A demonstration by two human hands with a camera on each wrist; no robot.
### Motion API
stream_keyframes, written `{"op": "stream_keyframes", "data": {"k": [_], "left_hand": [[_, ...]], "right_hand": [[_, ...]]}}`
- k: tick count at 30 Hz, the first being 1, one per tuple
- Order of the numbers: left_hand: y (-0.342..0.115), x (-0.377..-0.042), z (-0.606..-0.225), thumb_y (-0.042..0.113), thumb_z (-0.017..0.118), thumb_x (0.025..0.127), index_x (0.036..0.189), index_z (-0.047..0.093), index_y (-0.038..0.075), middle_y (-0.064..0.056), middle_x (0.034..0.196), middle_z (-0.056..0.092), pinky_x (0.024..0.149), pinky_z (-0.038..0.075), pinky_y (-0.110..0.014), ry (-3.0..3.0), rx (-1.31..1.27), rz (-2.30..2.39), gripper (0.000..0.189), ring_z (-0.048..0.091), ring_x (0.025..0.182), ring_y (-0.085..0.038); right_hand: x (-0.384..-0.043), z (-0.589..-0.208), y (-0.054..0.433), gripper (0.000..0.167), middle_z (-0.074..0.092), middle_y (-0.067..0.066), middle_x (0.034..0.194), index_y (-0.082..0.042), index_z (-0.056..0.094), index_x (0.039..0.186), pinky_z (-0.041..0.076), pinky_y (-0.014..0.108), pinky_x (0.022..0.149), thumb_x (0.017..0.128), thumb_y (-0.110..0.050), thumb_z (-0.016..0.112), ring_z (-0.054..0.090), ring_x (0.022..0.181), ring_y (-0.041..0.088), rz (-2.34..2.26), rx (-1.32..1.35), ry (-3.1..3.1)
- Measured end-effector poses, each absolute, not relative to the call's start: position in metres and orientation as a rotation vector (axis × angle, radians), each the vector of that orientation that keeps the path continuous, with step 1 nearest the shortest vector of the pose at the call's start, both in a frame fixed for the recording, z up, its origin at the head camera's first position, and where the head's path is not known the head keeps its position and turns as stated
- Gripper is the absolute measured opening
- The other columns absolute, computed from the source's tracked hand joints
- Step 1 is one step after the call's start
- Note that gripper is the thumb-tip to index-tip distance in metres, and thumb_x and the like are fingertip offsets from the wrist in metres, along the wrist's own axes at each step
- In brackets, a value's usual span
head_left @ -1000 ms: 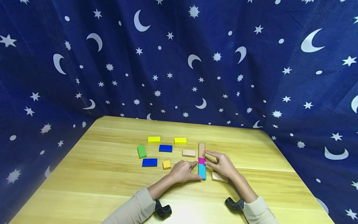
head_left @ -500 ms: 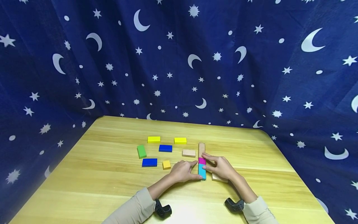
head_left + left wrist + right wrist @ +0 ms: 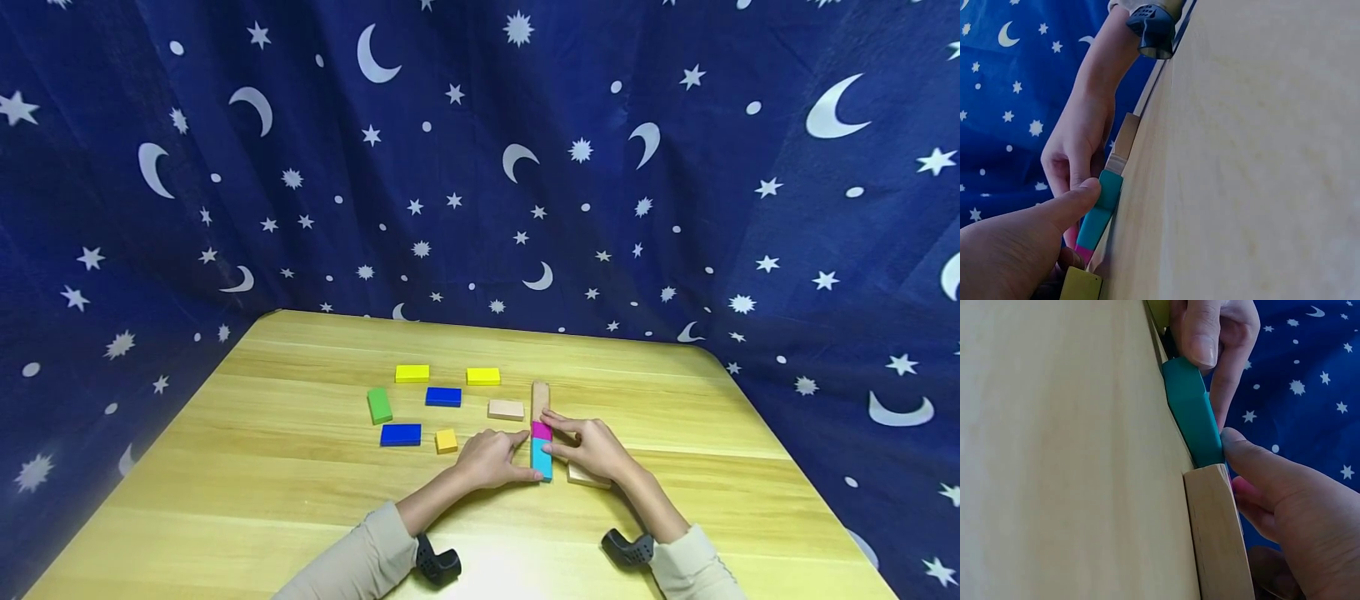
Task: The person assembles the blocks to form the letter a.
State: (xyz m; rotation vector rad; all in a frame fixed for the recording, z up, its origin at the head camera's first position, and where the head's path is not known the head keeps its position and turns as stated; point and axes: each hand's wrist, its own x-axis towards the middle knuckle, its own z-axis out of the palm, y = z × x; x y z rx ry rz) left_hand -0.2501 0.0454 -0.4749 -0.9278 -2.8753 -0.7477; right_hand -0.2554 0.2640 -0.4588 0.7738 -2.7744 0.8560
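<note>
Right of the middle of the wooden table [image 3: 300,500], a cyan block [image 3: 540,462], a magenta block [image 3: 541,431] and a tan block [image 3: 540,398] are lying end to end in one row, cyan nearest and tan farthest; on the row's left, the left hand [image 3: 486,460] is holding its thumb and forefinger spread wide, the thumb touching the cyan block's near end and the forefinger pointing at the magenta block's left side; opposite, the right hand [image 3: 596,448] is resting its thumb against the cyan block's right edge, its forefinger stretching to where magenta and tan are meeting; how firmly either hand is pressing, I cannot tell. Beside the right wrist, a loose wooden block [image 3: 585,476] is lying partly hidden; left of the row, a pale block [image 3: 506,410], an orange block [image 3: 446,442], two blue blocks [image 3: 443,397], two yellow blocks [image 3: 412,374] and a green block [image 3: 379,406] are lying scattered, the green one farthest left; beyond the table, a dark blue curtain [image 3: 480,175] with moons and stars is hanging.
</note>
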Motion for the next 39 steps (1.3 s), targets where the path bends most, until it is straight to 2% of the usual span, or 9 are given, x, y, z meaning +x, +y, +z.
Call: {"op": "stream_keyframes", "data": {"k": [6,11,13,16,18,22,25,32,39], "left_hand": [[0.045,-0.251,-0.475,0.064,0.065,0.071,0.131,0.054,0.012,0.011,0.042,0.019,0.035,0.015,-0.017,-2.864,-0.93,-0.809,0.079,0.013,0.039,-0.003],[0.04,-0.262,-0.467,0.049,0.069,0.078,0.123,0.06,0.007,0.011,0.043,0.032,0.035,0.02,-0.016,-2.766,-0.932,-1.138,0.062,0.022,0.036,0.0],[0.036,-0.27,-0.46,0.039,0.071,0.079,0.115,0.066,0.008,0.01,0.048,0.042,0.036,0.026,-0.016,-2.699,-0.882,-1.208,0.048,0.031,0.039,-0.001],[0.03,-0.283,-0.451,0.028,0.074,0.078,0.105,0.07,0.01,0.005,0.064,0.056,0.047,0.037,-0.02,-2.613,-0.771,-1.111,0.033,0.047,0.055,-0.006],[0.027,-0.292,-0.448,0.024,0.076,0.076,0.104,0.07,0.011,-0.001,0.081,0.063,0.059,0.044,-0.025,-2.584,-0.692,-0.998,0.032,0.055,0.072,-0.013],[0.026,-0.302,-0.452,0.023,0.077,0.075,0.113,0.066,0.007,-0.01,0.107,0.062,0.082,0.046,-0.036,-2.626,-0.709,-0.87,0.042,0.056,0.097,-0.025],[0.026,-0.305,-0.46,0.024,0.077,0.076,0.116,0.064,0.004,-0.012,0.113,0.06,0.087,0.045,-0.039,-2.656,-0.751,-0.861,0.046,0.055,0.104,-0.028],[0.023,-0.313,-0.478,0.021,0.074,0.079,0.11,0.068,0.005,-0.009,0.11,0.064,0.09,0.043,-0.037,-2.628,-0.82,-0.897,0.035,0.056,0.106,-0.025],[0.017,-0.307,-0.478,0.019,0.077,0.075,0.103,0.071,0.006,-0.005,0.1,0.066,0.076,0.047,-0.028,-2.577,-0.853,-1.062,0.031,0.06,0.09,-0.017]], "right_hand": [[-0.256,-0.461,0.265,0.054,0.056,0.005,0.125,-0.012,0.059,0.125,0.038,0.021,0.054,0.08,-0.039,0.07,0.022,0.047,-0.001,0.858,0.804,-2.757],[-0.258,-0.462,0.267,0.053,0.056,0.006,0.125,-0.012,0.06,0.125,0.038,0.022,0.052,0.08,-0.037,0.071,0.022,0.044,0.0,0.867,0.81,-2.756],[-0.26,-0.461,0.267,0.053,0.055,0.004,0.125,-0.012,0.06,0.125,0.043,0.024,0.059,0.08,-0.038,0.07,0.037,0.05,0.0,0.868,0.81,-2.757],[-0.261,-0.46,0.268,0.054,0.055,0.002,0.125,-0.013,0.06,0.125,0.048,0.033,0.077,0.08,-0.042,0.069,0.062,0.083,0.012,0.868,0.811,-2.754],[-0.261,-0.46,0.268,0.054,0.055,0.001,0.125,-0.013,0.06,0.125,0.047,0.037,0.083,0.08,-0.042,0.069,0.058,0.105,0.021,0.866,0.814,-2.747],[-0.26,-0.46,0.268,0.053,0.055,0.003,0.126,-0.012,0.059,0.125,0.048,0.031,0.074,0.081,-0.04,0.068,0.06,0.097,0.022,0.887,0.821,-2.769],[-0.257,-0.461,0.268,0.053,0.054,0.003,0.127,-0.011,0.058,0.126,0.048,0.028,0.071,0.082,-0.039,0.068,0.059,0.096,0.021,0.926,0.821,-2.787],[-0.256,-0.46,0.269,0.052,0.054,0.003,0.127,-0.011,0.058,0.126,0.048,0.035,0.081,0.082,-0.037,0.068,0.051,0.113,0.026,0.964,0.815,-2.771],[-0.257,-0.462,0.27,0.053,0.053,0.003,0.127,-0.011,0.058,0.126,0.047,0.039,0.086,0.081,-0.038,0.069,0.049,0.115,0.029,0.968,0.815,-2.778]]}}
